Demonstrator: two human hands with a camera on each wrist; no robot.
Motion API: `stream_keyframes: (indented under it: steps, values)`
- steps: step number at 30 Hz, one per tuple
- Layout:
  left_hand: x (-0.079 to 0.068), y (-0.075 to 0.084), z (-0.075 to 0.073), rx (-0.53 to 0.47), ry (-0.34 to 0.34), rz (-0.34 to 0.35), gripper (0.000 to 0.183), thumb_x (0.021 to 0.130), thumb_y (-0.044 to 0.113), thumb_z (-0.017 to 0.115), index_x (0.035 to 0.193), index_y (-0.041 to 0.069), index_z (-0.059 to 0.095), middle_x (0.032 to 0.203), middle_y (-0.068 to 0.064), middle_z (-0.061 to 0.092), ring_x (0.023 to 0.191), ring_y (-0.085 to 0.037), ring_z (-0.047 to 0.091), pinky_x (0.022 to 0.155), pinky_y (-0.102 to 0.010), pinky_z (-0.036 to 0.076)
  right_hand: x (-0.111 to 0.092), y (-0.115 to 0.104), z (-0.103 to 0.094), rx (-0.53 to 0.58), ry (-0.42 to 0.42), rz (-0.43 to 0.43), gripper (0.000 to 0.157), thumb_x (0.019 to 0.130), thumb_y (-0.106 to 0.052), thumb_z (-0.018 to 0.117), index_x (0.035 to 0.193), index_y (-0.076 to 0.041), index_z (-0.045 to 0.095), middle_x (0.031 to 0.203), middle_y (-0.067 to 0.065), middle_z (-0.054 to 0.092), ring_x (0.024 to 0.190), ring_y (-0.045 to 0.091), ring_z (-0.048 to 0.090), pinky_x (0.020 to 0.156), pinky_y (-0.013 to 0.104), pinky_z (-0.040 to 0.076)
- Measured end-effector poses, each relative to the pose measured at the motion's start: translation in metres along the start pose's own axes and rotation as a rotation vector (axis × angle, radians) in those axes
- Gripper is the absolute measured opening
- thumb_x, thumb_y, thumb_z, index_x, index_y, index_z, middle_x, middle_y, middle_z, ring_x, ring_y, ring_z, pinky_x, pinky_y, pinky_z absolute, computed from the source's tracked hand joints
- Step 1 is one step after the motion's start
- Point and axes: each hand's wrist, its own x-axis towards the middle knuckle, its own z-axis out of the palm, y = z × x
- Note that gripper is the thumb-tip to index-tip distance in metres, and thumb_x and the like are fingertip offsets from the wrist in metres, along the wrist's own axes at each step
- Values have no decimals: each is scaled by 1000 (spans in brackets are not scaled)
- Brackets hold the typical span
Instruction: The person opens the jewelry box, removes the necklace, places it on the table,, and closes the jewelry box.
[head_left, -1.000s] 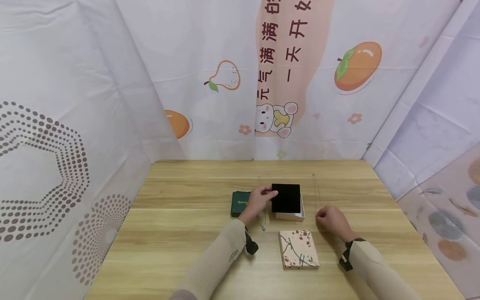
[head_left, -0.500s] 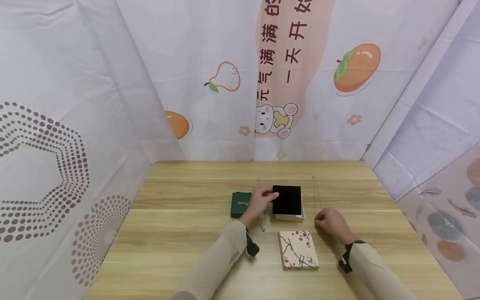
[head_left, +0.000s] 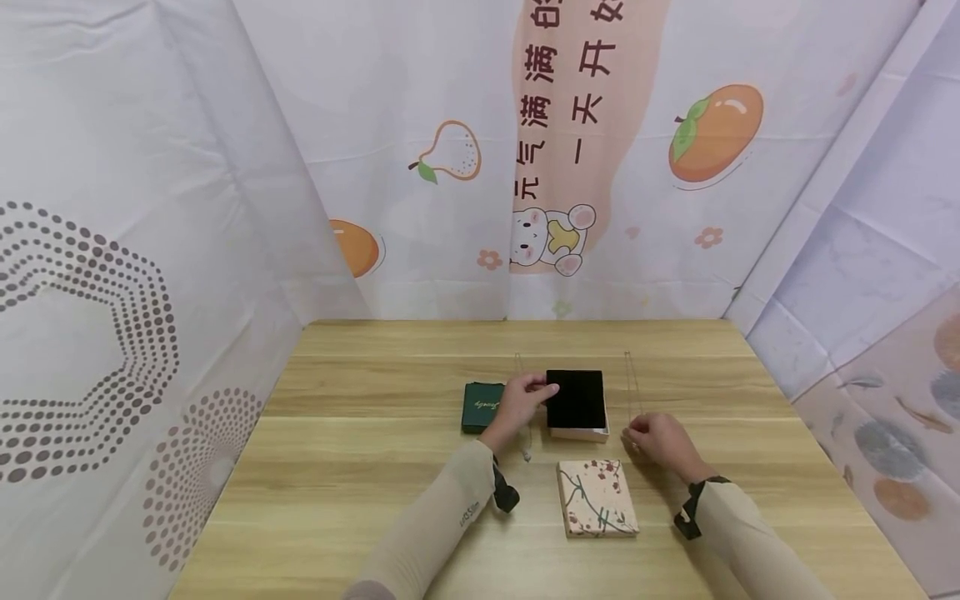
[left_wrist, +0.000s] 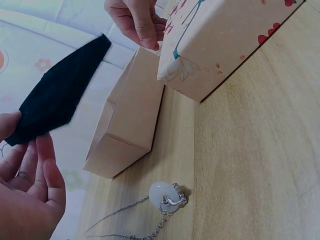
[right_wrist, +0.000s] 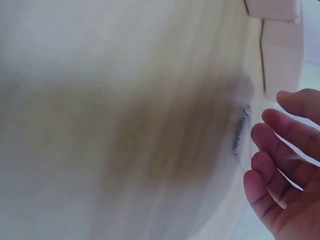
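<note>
My left hand pinches a black velvet pad by its left edge. The pad hangs tilted above an open, pale cardboard jewelry box. Left of this box, a silver necklace with a round white pendant lies on the table, partly hidden under my left hand in the head view. My right hand is low over the table at the near end of a second necklace, whose narrow silver pendant lies beside the fingertips. In the right wrist view its fingers are spread and softly bent, with nothing visible between them.
A floral-printed box lid lies in front of the open box, between both forearms. At the left, partly behind my left hand, is a dark green box with gold lettering. Printed curtains surround the wooden table.
The black pad has shifted slightly to the right with my left hand. My right hand's fingertips have edged a little left, away from the chain's end.
</note>
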Motion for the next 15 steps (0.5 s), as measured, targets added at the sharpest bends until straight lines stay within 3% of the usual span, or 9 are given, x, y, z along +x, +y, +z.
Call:
stream_keyframes:
  steps: [6,15]
  values:
    - [0,1,-1,4,-1,-1,32,91,28,70,111,3,70,95,-10,71,72,-9,63,66,-24,52,10,-1,-10,-6,66,-43,20,94,-18,61,96,-1,72,92,13,73,81,23,65,71,42,52]
    - [1,0,-1,10,-6,-8,32,90,28,71,110,3,70,94,-10,72,71,-8,63,64,-24,50,18,-6,-19,26,105,-95,19,95,-17,62,96,-2,72,93,14,73,83,25,66,72,43,52]
